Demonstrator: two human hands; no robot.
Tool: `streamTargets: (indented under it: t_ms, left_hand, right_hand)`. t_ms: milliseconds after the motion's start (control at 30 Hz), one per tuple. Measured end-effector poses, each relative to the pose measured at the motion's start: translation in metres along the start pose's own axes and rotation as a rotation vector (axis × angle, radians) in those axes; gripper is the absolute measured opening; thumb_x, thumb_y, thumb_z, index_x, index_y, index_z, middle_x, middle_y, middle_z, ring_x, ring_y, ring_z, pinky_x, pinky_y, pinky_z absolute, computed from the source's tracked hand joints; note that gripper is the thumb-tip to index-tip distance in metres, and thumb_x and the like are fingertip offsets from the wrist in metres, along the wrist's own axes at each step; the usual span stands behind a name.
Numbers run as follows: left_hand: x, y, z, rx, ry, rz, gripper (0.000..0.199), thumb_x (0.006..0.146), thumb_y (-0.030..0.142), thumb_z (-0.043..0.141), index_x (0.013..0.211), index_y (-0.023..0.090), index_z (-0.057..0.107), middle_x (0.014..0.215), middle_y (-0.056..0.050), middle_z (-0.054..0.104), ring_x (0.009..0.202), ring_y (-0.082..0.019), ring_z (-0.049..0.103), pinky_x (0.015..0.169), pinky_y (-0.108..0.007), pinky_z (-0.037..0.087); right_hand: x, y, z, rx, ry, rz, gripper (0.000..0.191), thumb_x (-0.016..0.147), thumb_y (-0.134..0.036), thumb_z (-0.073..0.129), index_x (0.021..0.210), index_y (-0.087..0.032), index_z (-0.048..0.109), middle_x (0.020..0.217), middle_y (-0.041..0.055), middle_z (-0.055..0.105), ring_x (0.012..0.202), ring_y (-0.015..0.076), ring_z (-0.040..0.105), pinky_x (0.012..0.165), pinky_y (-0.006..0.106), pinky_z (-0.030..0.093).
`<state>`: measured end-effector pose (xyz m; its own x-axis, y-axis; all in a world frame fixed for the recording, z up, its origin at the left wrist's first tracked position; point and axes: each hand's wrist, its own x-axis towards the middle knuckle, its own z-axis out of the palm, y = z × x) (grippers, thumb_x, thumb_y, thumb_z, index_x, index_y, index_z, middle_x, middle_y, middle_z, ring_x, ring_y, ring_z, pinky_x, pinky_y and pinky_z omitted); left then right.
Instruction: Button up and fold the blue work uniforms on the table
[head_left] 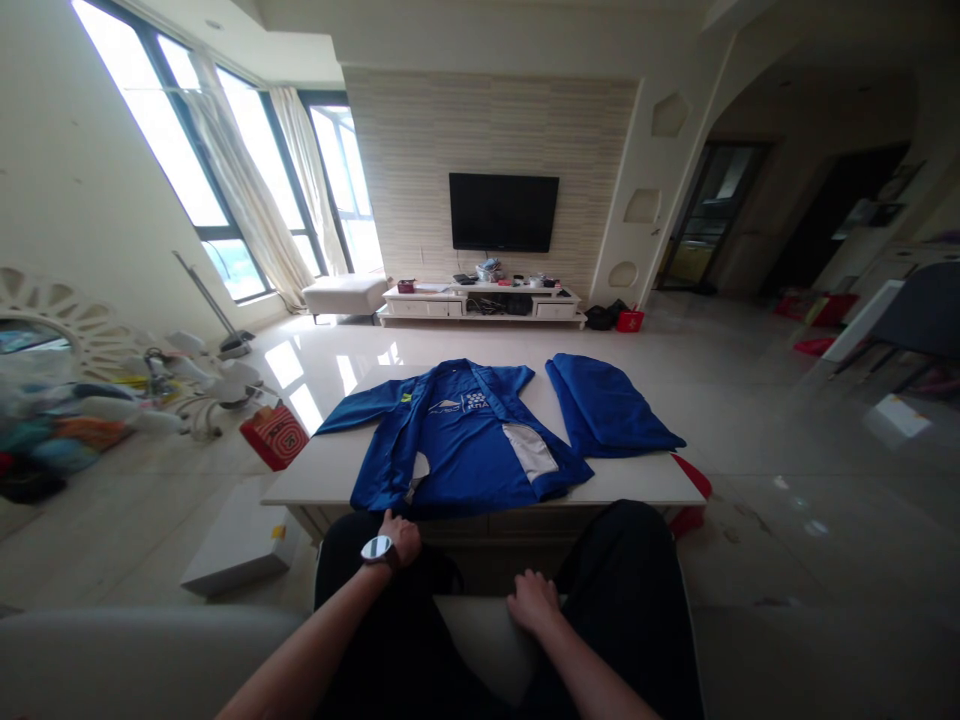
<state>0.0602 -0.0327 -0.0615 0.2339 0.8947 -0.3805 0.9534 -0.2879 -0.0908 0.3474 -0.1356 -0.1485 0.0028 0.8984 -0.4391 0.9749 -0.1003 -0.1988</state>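
Note:
A blue jacket (465, 450) lies spread on the white table, its front open, with white lettering on the inner back and pale pocket linings showing. My left hand (401, 538), with a round watch (377, 548) at the wrist, is over my left thigh just below the jacket's near hem. Its fingers are curled except for one digit pointing up to the hem; whether it touches the cloth is unclear. My right hand (534, 602) rests loosely closed by the inner side of my right thigh, with nothing visible in it. A folded blue garment (611, 405) lies right of the jacket.
The white table (315, 480) stands before my knees. A red box (274, 437) and a white box (244, 540) are on the left, a red item (690, 490) at the table's right end. Beyond are a low TV cabinet (420, 308) and a bench (345, 293).

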Motion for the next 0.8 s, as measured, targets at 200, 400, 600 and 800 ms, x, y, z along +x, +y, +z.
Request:
streamTargets:
  t_ms: [200,400,600,800]
  left_hand:
    - [0.000,0.001,-0.001,-0.015,0.011,0.005,0.035,0.092,0.020,0.043,0.086,0.012,0.077,0.102,-0.020,0.077,0.108,-0.033,0.067,0.108,-0.053,0.033]
    - [-0.007,0.009,-0.003,-0.031,0.061,0.017,0.046,0.096,0.024,0.036,0.090,0.013,0.080,0.101,-0.020,0.078,0.105,-0.032,0.068,0.107,-0.054,0.033]
    - [-0.009,0.015,0.010,0.010,0.059,-0.008,0.040,0.094,0.024,0.043,0.101,0.013,0.080,0.114,-0.022,0.076,0.120,-0.035,0.060,0.111,-0.052,0.028]
    - [-0.005,0.016,0.021,-0.030,0.049,-0.042,0.043,0.094,0.019,0.037,0.101,0.013,0.079,0.111,-0.022,0.075,0.114,-0.033,0.060,0.110,-0.051,0.027]
  right_hand:
    - [-0.002,-0.001,-0.001,0.006,-0.003,0.008,0.039,0.091,-0.031,0.054,0.122,-0.020,0.075,0.135,0.0160,0.067,0.130,0.0349,0.059,0.108,0.050,0.043]
    - [-0.002,-0.002,-0.002,-0.003,0.001,0.012,0.040,0.092,-0.031,0.053,0.122,-0.018,0.075,0.135,0.0164,0.067,0.130,0.0349,0.059,0.109,0.051,0.043]
    - [-0.002,-0.002,0.001,-0.030,0.001,0.026,0.040,0.093,-0.032,0.052,0.122,-0.019,0.075,0.132,0.0171,0.069,0.128,0.0356,0.060,0.107,0.052,0.043]
    - [0.001,0.002,0.006,-0.011,0.013,0.023,0.041,0.092,-0.032,0.052,0.123,-0.018,0.075,0.134,0.0171,0.068,0.129,0.0360,0.060,0.107,0.052,0.044]
